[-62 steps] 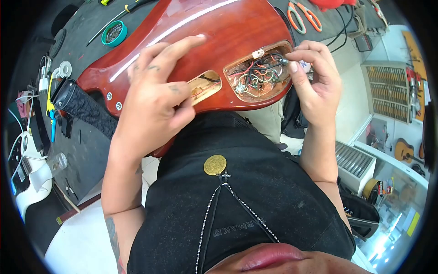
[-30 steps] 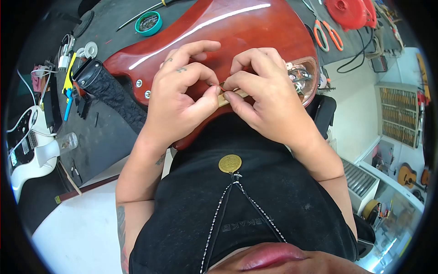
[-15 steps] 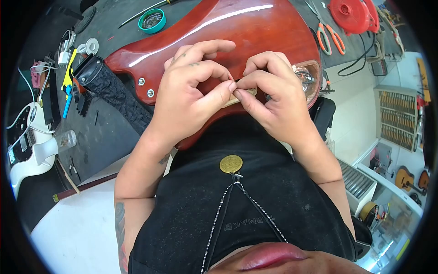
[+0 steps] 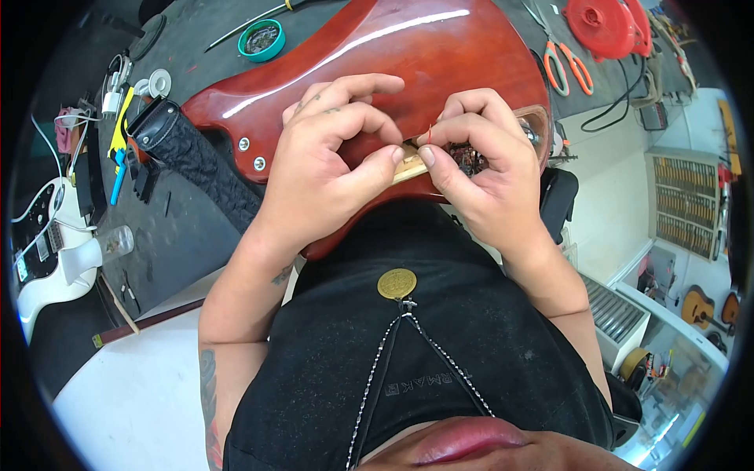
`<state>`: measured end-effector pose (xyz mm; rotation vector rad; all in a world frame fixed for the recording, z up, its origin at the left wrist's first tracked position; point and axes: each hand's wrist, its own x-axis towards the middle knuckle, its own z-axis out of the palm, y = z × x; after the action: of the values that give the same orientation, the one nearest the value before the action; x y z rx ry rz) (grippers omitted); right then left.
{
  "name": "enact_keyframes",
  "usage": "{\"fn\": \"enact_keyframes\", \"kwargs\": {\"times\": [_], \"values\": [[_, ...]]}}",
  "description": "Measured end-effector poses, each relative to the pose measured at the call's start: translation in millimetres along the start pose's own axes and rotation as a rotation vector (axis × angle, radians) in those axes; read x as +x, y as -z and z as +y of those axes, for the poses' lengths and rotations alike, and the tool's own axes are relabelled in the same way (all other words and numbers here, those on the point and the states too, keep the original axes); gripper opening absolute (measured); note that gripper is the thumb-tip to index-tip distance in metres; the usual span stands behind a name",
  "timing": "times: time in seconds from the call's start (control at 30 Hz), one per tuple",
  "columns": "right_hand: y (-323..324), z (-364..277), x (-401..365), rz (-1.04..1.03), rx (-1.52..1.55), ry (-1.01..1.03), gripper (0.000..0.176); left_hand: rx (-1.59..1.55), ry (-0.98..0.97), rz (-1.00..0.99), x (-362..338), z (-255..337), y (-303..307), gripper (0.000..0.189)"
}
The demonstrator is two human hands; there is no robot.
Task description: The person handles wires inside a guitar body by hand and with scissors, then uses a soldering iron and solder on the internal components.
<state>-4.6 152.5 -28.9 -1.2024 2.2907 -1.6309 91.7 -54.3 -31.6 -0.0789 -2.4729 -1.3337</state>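
A glossy red-brown guitar body [image 4: 463, 55] lies in front of me, with an opening in it that shows wires and small electronic parts [image 4: 469, 159]. My right hand [image 4: 491, 153] is over this opening, its thumb and index finger pinched on a thin red wire [image 4: 430, 133]. Across from it, my left hand [image 4: 322, 153] has its thumb and index tips close together beside a pale tan strip [image 4: 410, 166]; whatever lies between them is too small to make out. The other left fingers are curled loosely above the guitar body.
A black padded strap [image 4: 200, 161] lies by the guitar's left end. Behind are a teal bowl [image 4: 261, 41] and a screwdriver [image 4: 247, 25]. Orange-handled scissors [image 4: 569, 69] and a red round tool [image 4: 605, 27] lie at the back right. A white guitar [image 4: 59, 275] stands left.
My right hand has moved slightly right, away from the left fingertips, with the red wire in its pinch. More of the tan strip and the wired opening shows. My left hand has barely moved.
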Motion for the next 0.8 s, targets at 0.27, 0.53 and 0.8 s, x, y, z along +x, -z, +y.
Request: {"fn": "enact_keyframes", "kwargs": {"times": [0.27,0.53,0.8], "values": [[14.1,3.8,-8.7,0.064,-0.166,0.036,0.014,-0.276,0.051,0.019,17.1,20.6,-24.5,0.013],[19.6,2.5,-8.9,0.048,-0.346,0.160,0.019,-0.347,0.138,-0.060,24.9,23.0,-27.3,0.009],[32.3,2.9,-13.5,0.000,-0.298,0.106,0.017,-0.186,0.023,-0.017,20.9,22.3,-39.0,0.009]]}}
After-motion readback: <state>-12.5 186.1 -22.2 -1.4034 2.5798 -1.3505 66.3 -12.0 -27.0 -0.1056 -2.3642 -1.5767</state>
